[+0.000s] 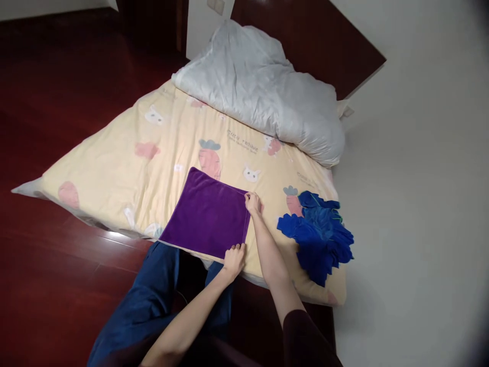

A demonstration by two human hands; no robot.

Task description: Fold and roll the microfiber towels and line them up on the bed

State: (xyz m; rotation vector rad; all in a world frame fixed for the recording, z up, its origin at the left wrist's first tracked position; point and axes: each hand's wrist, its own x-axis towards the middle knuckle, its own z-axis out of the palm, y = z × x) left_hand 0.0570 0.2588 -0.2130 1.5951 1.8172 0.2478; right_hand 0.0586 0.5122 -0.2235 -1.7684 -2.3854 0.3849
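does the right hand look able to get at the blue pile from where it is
Probably yes: only patterned bedcover shows between the right hand and the blue pile, though it would likely have to let go of the purple cloth first.

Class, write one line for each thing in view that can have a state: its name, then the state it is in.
Purple cloth: spread flat, mostly smooth
Blue cloth: crumpled in a heap
Grey quilt: bunched up
Yellow sheet: spread out, lightly wrinkled
Left hand: fingers curled at the purple cloth's near right corner
Right hand: pinching its far right corner
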